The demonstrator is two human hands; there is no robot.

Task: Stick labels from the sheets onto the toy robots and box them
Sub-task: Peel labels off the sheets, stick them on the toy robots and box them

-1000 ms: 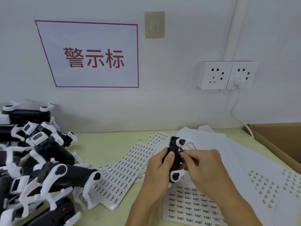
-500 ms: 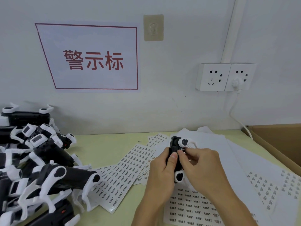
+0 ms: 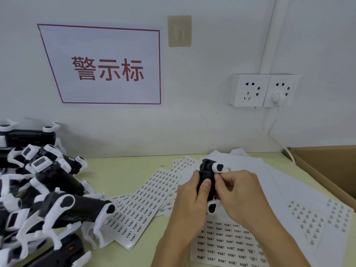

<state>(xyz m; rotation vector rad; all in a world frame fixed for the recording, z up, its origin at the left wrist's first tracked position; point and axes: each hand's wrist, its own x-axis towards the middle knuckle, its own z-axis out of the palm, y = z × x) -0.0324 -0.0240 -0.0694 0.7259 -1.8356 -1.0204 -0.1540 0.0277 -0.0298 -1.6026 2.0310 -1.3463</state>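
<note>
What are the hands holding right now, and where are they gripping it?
One toy robot: the left hand grips its black body from the left side, thumb on front; the right hand pinches at its right side.

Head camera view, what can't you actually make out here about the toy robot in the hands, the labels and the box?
- Toy robot: its middle is covered by the left hand and right hand, so no stuck label shows.
- Label sheets: print too small to read.
- Cardboard box: cut off by the right edge, inside unseen.
- Robot pile: cut off by the left edge, count unclear.
</note>
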